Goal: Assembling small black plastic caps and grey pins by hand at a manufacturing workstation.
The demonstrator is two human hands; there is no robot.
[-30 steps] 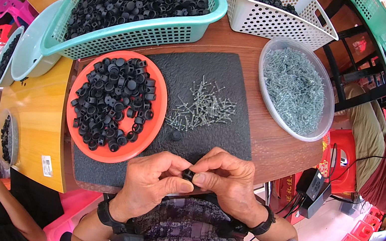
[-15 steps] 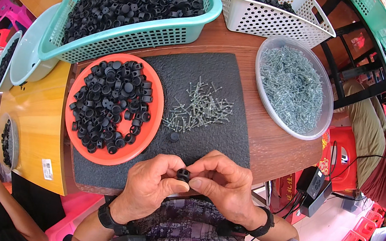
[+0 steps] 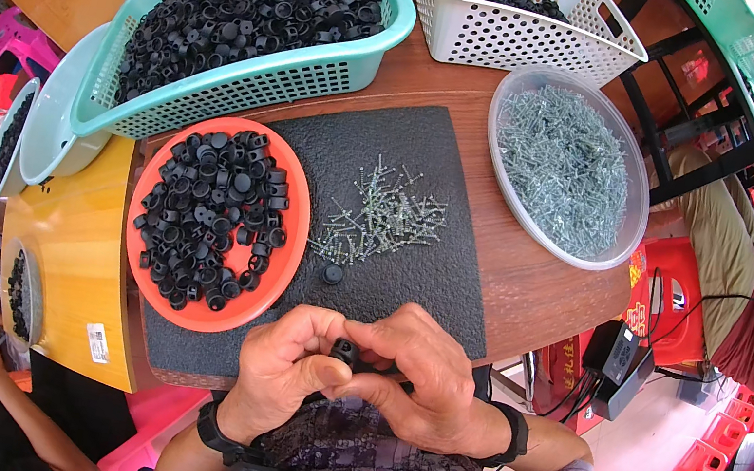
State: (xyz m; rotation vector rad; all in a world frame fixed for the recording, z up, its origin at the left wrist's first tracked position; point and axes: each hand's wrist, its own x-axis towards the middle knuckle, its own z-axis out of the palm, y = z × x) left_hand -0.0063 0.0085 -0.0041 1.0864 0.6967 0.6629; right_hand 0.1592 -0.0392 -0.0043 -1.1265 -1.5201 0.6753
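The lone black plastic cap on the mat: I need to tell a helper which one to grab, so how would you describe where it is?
Find the dark textured rubber mat in the middle of the wooden table. On it, between the round orange plate of black caps and the loose pile of small silver screws, lies one small round black plastic cap. It sits alone, just below the screws, outside any dish.

Left hand and right hand meet at centre, fingertips pinched together on small black part (mostly hidden); forearms enter from lower edge, wristband on each.
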